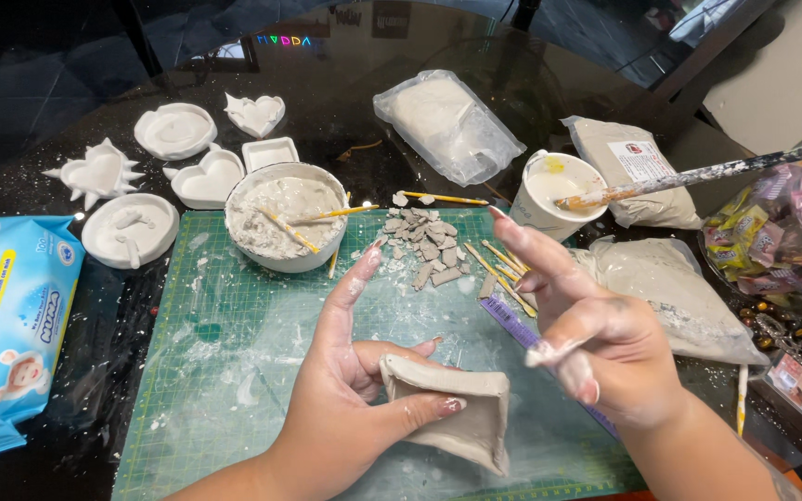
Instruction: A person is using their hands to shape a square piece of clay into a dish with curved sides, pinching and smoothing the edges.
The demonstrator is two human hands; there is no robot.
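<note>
Left hand (pixel 345 408): palm turned up, thumb and curled fingers pinching a grey clay dish (pixel 452 413) by its near rim; the index finger sticks out straight, away from the person.
Clay dish: a shallow, square-cornered tray of wet clay, tilted on edge, its hollow facing the person's right. It hangs above the near part of the green cutting mat (pixel 234 371), low in the middle of the view.
Right hand (pixel 596 343): holds nothing; fingers loosely spread and smeared with white slip, index and middle raised, the little finger pointing back at the dish.
Key relation: the dish lies just left of and slightly below the right hand, near but apart. Its long edge runs left to right across the view. The left hand alone is touching it.
Mat: dusted with white powder, with a heap of broken grey clay chips (pixel 424 246) and yellow sticks at its far edge.
Bowl (pixel 285 227): white, holding pale paste and sticks, on the mat's far left corner.
Cup (pixel 559 190): white, with a long brush resting in it, beyond the right hand.
Bench (pixel 345 83): dark and glossy, carrying white moulds at far left, a blue pack of wipes (pixel 6 325) at the left edge, and bags of powder on the right.
</note>
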